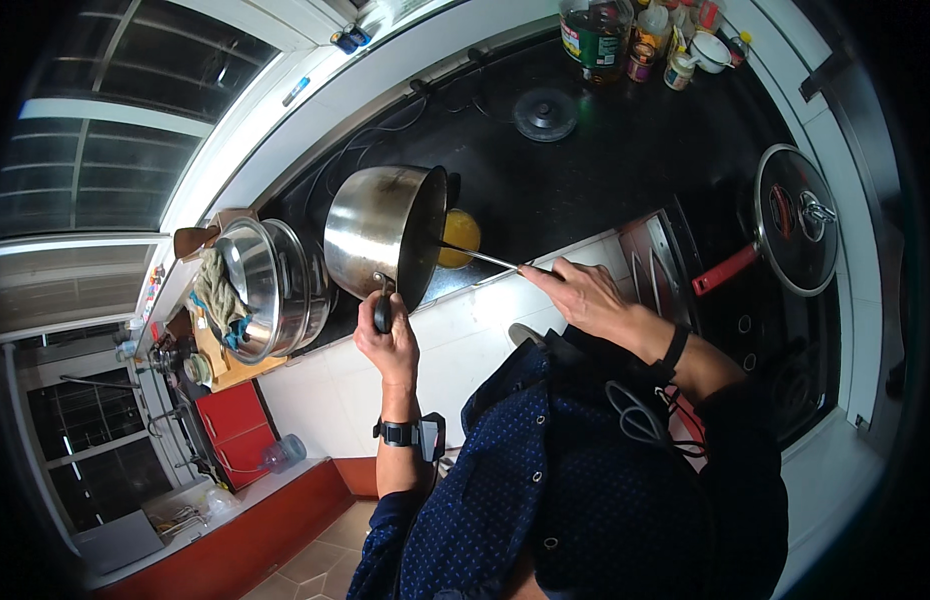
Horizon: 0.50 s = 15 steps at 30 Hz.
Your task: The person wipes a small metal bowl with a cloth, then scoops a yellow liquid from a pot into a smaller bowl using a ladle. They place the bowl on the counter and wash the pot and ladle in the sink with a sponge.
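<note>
A stainless steel pot [367, 229] is tilted on its side over the dark counter, its mouth turned to the right. My left hand [390, 341] grips the pot's black side handle [382, 313]. My right hand [588, 292] holds a utensil by its handle; the thin metal shaft [483, 257] reaches into the pot's mouth, which hides its far end. Just beyond the rim, low on the counter, lies a round vessel of yellow contents [459, 236], partly covered by the pot and the shaft.
Stacked steel basins [273, 289] with a rag [218, 289] stand on the left. At the right, a lidded pan [795, 225] with a red handle rests on the black cooktop [780, 345]. A dark round lid [545, 115] lies behind, near jars and bottles [652, 45]. Cables [382, 129] run along the wall.
</note>
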Motion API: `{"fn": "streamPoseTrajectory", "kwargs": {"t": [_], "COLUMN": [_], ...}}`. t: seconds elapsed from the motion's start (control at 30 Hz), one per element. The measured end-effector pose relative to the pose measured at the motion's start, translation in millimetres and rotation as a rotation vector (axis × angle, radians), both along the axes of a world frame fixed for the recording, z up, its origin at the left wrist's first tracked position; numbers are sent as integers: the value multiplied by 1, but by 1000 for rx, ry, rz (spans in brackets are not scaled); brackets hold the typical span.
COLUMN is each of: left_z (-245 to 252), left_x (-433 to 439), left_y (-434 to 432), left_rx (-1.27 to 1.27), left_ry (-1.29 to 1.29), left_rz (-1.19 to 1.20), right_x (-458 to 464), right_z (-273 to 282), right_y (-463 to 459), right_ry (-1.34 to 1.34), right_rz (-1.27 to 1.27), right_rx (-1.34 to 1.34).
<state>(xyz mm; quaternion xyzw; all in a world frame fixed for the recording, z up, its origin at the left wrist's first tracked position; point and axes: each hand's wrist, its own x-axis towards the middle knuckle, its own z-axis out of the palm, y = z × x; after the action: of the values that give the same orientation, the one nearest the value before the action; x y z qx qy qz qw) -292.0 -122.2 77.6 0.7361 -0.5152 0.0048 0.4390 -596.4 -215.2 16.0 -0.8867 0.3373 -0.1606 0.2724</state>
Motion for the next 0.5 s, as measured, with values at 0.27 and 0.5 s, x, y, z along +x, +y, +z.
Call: {"fn": "streamPoseTrajectory", "kwargs": {"t": [0.27, 0.5], "left_z": [1, 1], "left_x": [1, 1], "left_y": [4, 2], "left_rx": [49, 6], "left_ry": [74, 53], "left_rz": [14, 31], "right_x": [-35, -24], "right_z": [8, 3], "right_y": [7, 7], "right_ry": [83, 71], "right_rz": [1, -13], "right_rx": [-51, -5]}}
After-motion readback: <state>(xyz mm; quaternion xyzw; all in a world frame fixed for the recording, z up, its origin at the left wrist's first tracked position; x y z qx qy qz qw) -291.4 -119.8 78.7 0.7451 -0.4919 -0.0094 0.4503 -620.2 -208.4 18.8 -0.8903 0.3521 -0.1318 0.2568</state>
